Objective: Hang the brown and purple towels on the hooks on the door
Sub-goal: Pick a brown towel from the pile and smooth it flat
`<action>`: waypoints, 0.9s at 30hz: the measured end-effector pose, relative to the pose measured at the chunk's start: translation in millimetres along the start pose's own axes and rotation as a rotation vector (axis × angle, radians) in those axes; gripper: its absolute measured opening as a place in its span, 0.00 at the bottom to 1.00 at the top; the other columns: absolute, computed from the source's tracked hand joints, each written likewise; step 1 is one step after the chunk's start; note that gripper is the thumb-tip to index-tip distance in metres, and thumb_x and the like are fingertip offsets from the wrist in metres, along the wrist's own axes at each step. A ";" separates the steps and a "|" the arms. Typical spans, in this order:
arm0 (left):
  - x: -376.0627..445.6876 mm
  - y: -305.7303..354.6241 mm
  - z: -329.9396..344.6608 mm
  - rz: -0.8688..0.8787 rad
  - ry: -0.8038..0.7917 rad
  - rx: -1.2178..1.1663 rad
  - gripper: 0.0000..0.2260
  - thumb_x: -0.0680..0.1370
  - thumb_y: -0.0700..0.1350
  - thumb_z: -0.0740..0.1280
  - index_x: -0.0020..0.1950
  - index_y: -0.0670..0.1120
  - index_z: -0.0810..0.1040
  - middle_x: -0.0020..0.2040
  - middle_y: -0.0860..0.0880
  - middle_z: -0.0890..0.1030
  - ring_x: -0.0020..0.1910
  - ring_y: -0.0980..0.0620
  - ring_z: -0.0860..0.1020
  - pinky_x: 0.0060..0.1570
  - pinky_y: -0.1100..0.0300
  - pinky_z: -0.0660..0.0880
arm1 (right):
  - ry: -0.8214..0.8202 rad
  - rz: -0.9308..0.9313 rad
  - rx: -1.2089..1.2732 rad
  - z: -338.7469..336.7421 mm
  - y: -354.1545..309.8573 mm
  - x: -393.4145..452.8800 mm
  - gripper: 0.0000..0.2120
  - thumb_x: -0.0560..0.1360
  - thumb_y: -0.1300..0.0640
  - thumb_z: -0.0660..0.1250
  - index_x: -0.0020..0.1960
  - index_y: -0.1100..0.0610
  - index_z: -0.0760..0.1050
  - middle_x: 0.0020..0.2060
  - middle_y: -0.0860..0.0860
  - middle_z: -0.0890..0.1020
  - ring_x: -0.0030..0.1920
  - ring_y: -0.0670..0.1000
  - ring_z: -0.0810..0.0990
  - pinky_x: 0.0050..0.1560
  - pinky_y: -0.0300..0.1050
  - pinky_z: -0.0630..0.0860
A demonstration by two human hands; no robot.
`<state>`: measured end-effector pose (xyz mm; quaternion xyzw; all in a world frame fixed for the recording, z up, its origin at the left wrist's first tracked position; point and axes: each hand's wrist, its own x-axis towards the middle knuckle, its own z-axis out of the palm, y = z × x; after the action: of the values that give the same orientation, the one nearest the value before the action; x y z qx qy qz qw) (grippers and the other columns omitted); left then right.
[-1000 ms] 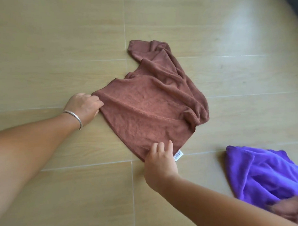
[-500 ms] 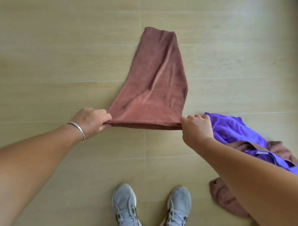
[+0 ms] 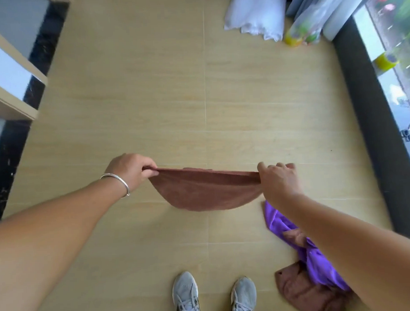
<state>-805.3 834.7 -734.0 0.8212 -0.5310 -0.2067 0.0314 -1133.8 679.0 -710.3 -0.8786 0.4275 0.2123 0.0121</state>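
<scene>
Near the middle of the frame, the brown towel (image 3: 206,192) is now up in the air, off the floor (image 3: 151,99). A second ago it lay flat and crumpled on the floor, and the hands were just taking hold of two corners. Now it is stretched out in a line between both hands and sags a little in the middle.

At the left end, the left hand (image 3: 131,170) has its fingers curled tight on one corner. It wears a silver bracelet (image 3: 117,182) on the wrist. At the right end, the right hand (image 3: 278,179) pinches the other corner.

I think this means picking up is done for this towel. It is not on a hook yet. I cannot see any door or hooks, so the person likely has to turn and walk there.

Now the count. I see one purple towel (image 3: 285,224) on the floor at the lower right, under the right arm. Just beside it, touching it, is one more brown cloth (image 3: 297,289) in a heap. So that makes two brown and one purple. Two hands hold one towel. Two grey shoes (image 3: 186,294) stand at the bottom. One white bag (image 3: 256,14) sits at the top right, and at least two yellowish bottles (image 3: 294,36) are by the window, too blurry to count surely.
</scene>
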 end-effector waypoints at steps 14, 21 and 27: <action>-72.7 48.8 -219.9 -0.023 0.404 -0.058 0.05 0.72 0.55 0.72 0.44 0.55 0.84 0.42 0.54 0.84 0.42 0.48 0.79 0.40 0.58 0.72 | 0.350 0.032 0.102 -197.1 30.9 -66.0 0.12 0.72 0.62 0.65 0.55 0.56 0.71 0.48 0.54 0.76 0.50 0.58 0.77 0.53 0.50 0.68; -218.1 61.0 -137.1 -0.076 0.277 -0.066 0.02 0.72 0.52 0.73 0.43 0.56 0.84 0.41 0.55 0.83 0.39 0.47 0.79 0.39 0.55 0.74 | 0.300 -0.123 0.138 -93.5 30.5 -182.9 0.15 0.68 0.66 0.60 0.49 0.49 0.75 0.38 0.48 0.81 0.43 0.55 0.79 0.52 0.45 0.63; -287.9 52.3 -2.1 -0.043 0.026 -0.057 0.02 0.71 0.47 0.75 0.42 0.52 0.85 0.41 0.54 0.83 0.44 0.48 0.80 0.41 0.56 0.72 | 0.096 -0.137 0.105 40.9 20.8 -254.5 0.10 0.66 0.61 0.72 0.43 0.48 0.79 0.31 0.47 0.80 0.41 0.54 0.79 0.52 0.49 0.71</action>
<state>-950.4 1066.4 -629.8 0.8337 -0.5068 -0.2117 0.0570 -1302.9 864.0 -646.6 -0.9131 0.3772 0.1457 0.0523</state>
